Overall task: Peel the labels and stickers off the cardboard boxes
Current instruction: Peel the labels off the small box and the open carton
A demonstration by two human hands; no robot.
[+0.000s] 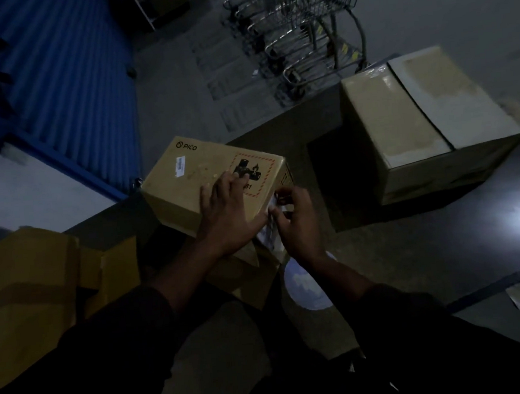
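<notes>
The room is dim, with a grey concrete floor point(180, 87), a blue corrugated shutter point(62, 72) at the upper left and a row of nested metal shopping trolleys point(297, 27) at the top. A dark tabletop point(445, 243) carries a large brown cardboard box with a pale taped lid point(428, 119) on the right; more brown cartons point(25, 296) sit at the lower left.

In the middle stands a small tan cardboard box printed "PICO" point(188, 184), tilted, its top face bearing a small white barcode sticker point(180, 166) and a red-hatched battery warning mark point(256, 172). The left hand point(225, 212) lies flat on that top face, fingers straight and slightly spread. The right hand point(295, 222) is at the box's near right edge, fingertips pinching a white label point(271, 230) that hangs down that side.
</notes>
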